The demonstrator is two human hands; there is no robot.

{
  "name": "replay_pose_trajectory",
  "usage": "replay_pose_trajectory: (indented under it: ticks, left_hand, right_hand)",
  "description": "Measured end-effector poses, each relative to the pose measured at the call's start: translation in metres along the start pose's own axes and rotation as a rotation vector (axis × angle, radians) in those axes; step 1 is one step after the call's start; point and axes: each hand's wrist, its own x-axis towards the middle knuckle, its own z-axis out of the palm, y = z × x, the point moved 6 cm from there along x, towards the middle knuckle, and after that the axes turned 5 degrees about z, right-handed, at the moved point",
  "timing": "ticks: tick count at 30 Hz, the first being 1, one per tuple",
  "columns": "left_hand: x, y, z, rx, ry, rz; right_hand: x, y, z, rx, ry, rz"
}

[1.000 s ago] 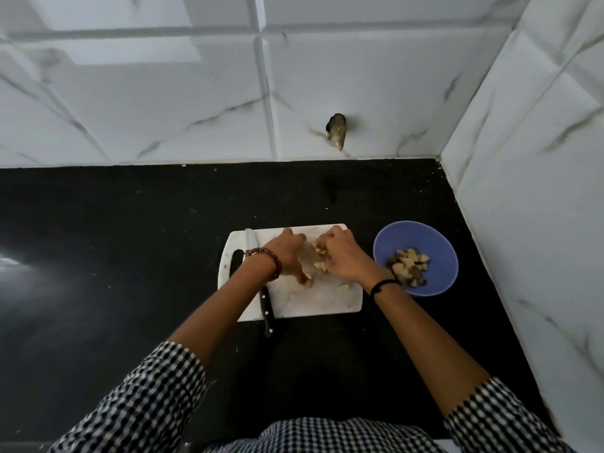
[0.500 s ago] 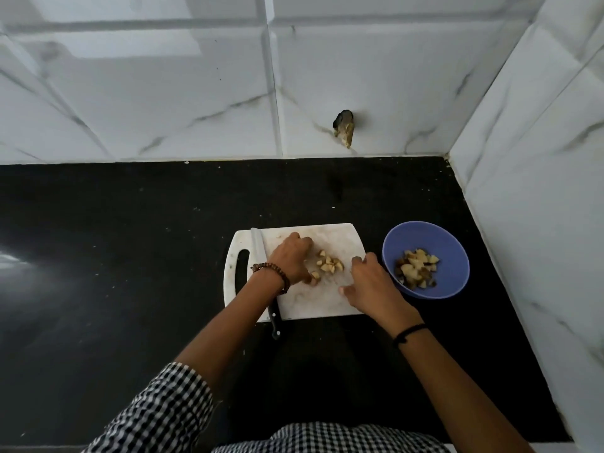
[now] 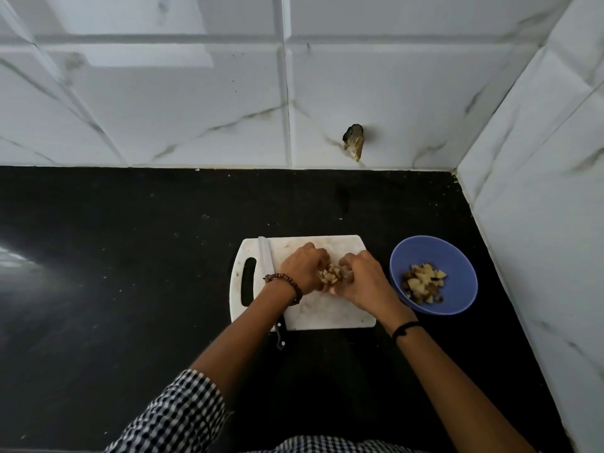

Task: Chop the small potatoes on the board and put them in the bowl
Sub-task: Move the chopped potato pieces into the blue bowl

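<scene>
At the middle of the white plastic cutting board (image 3: 327, 313), a small heap of pale chopped potato pieces (image 3: 329, 275) is cupped between the left hand (image 3: 304, 268) and the right hand (image 3: 362, 279). The fingers of both are curled round it, apparently so that it can be lifted whole. The round blue bowl (image 3: 457, 256), already holding cut pieces, is set just beside the board's right edge, which keeps the carry short, while the black-handled knife (image 3: 266, 259) is laid along the left side, leaving both hands free.
</scene>
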Motion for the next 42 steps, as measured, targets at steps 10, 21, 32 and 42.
replay_pose_trajectory:
  ticks: [10, 21, 32, 42]
  left_hand:
    - [0.004, 0.014, -0.001, 0.071, 0.024, 0.076]
    - [0.001, 0.008, -0.002, -0.144, -0.019, 0.010]
    - [-0.002, 0.033, -0.036, -0.262, 0.027, 0.057]
    - [0.025, 0.136, -0.045, -0.302, -0.034, 0.254]
  right_hand:
    - [0.002, -0.010, 0.009, -0.021, -0.032, -0.036]
    - [-0.001, -0.006, 0.003, 0.128, -0.047, 0.012]
    - [-0.022, 0.003, -0.033, 0.433, 0.006, 0.061]
    - [-0.055, 0.062, -0.105, 0.514, 0.207, 0.232]
